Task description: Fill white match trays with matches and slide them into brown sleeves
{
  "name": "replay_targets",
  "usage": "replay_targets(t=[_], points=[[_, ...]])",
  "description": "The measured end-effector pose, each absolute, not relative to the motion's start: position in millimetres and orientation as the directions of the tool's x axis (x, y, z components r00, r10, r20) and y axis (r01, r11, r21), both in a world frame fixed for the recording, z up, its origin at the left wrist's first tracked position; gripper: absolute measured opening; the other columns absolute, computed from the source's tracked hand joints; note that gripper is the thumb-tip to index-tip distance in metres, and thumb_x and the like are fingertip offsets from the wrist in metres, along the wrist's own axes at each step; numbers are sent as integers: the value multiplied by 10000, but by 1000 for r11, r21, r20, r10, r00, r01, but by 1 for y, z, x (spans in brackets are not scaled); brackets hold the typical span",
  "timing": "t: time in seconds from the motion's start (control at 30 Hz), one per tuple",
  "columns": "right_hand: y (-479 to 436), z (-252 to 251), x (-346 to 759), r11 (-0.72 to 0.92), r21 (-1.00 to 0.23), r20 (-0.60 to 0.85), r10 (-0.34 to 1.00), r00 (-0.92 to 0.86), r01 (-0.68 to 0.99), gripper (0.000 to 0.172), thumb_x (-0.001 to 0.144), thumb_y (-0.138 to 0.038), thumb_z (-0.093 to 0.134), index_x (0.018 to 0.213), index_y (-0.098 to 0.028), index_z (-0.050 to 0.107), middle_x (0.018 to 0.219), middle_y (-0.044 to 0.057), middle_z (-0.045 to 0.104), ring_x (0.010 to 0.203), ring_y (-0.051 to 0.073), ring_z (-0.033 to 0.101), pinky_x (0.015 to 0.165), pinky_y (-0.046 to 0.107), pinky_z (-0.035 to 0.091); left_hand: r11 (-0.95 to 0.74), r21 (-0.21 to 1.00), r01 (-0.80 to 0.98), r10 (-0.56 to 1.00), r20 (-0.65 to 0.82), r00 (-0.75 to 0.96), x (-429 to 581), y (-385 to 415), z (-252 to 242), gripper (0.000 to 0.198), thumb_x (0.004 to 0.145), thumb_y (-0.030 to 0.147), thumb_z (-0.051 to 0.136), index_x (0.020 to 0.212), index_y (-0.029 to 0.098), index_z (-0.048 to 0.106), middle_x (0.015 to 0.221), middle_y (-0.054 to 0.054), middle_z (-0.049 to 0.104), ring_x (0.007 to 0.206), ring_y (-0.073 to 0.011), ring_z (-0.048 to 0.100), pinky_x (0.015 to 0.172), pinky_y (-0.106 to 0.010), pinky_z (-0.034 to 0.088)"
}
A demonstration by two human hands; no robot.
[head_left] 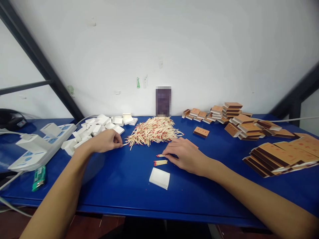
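Note:
My left hand (107, 140) is closed in a pinch at the left edge of a heap of red-tipped matches (154, 131), with a matchstick (125, 144) sticking out from its fingertips. In front of the heap, my right hand (183, 154) curls low over the table, its fingertips closed on a few matches (159, 155) whose red heads point left. Just below them lies a small bundle of matches (160, 162). Nearer the front edge sits a white matchbox tray (159, 178). Part of an orange matchbox sleeve (191, 143) shows behind my right hand.
White trays (94, 127) are piled at the left, beside a power strip (42, 149) and a green lighter (39, 178). Assembled matchboxes (243, 124) stack at the right, with flat sleeves (281, 154) in front. A single matchbox (201, 132) lies right of the heap.

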State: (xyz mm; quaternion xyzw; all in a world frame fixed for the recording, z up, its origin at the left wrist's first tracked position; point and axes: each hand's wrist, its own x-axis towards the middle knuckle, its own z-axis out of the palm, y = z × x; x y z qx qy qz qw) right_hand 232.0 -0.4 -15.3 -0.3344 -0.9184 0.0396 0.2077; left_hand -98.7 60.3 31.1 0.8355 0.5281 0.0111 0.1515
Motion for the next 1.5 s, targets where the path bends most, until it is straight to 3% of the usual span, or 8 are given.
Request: replay_targets(t=[0.3, 0.43, 0.63, 0.8, 0.93, 1.03, 1.27, 1.5], points=[[0, -14, 230, 776, -209, 357, 627, -693, 595, 156, 922, -157, 564, 905, -187, 716, 819, 28, 707, 801, 175, 574, 739, 310, 371, -334, 380, 863, 775, -410, 481, -73, 30, 52, 133, 704, 325, 671, 700, 217, 748, 660, -18, 705, 601, -166, 629, 507, -214, 405], [0, -13, 230, 772, -214, 361, 632, -686, 598, 138, 921, -164, 576, 902, -188, 711, 808, 20, 707, 792, 172, 569, 738, 307, 371, -318, 421, 850, 748, -439, 498, -49, 22, 44, 231, 760, 370, 633, 650, 174, 689, 577, -10, 645, 457, -133, 555, 426, -215, 359], [0, -12, 231, 779, -220, 370, 623, -689, 587, 134, 925, -176, 578, 903, -182, 710, 812, 21, 703, 786, 173, 570, 741, 306, 378, -553, 401, 730, 751, -138, 645, -22, 21, 24, 408, 886, 405, 529, 592, 144, 639, 481, 28, 497, 451, -80, 374, 475, -224, 287], [1, -16, 234, 778, -204, 379, 623, -685, 594, 137, 923, -177, 570, 919, -196, 705, 830, 27, 703, 810, 181, 585, 735, 311, 380, -659, 307, 686, 736, 75, 673, -26, 21, 30, 317, 867, 330, 555, 639, 149, 681, 643, -9, 596, 590, -105, 484, 582, -232, 342], [1, -19, 234, 787, -243, 385, 615, -688, 567, 149, 928, -174, 559, 935, -198, 706, 861, 32, 714, 825, 180, 605, 761, 316, 401, -579, 404, 708, 772, -8, 636, -37, 24, 33, 214, 850, 304, 577, 890, 146, 715, 512, 49, 498, 451, -82, 393, 481, -213, 295], [1, -20, 232, 784, -264, 383, 620, -685, 561, 158, 926, -157, 558, 944, -205, 708, 874, 24, 721, 832, 177, 615, 767, 316, 412, -621, 442, 648, 715, -18, 699, -39, 26, 30, 286, 859, 278, 586, 1108, 167, 671, 522, 68, 486, 455, -79, 417, 497, -197, 320], [2, -21, 229, 786, -289, 398, 618, -678, 546, 150, 914, -144, 573, 921, -195, 714, 845, 24, 722, 809, 177, 608, 754, 319, 431, -715, 393, 578, 624, -12, 781, -32, 28, 22, 202, 905, 330, 581, 904, 176, 712, 732, -8, 645, 596, -101, 511, 568, -217, 347], [5, -22, 228, 784, -372, 412, 619, -669, 497, 143, 908, -132, 588, 881, -202, 709, 845, 15, 727, 778, 160, 612, 762, 316, 437, -701, 227, 676, 709, 110, 697, -19, 26, 11, 150, 891, 272, 555, 836, 185, 665, 645, 25, 581, 573, -115, 486, 585, -241, 315]])
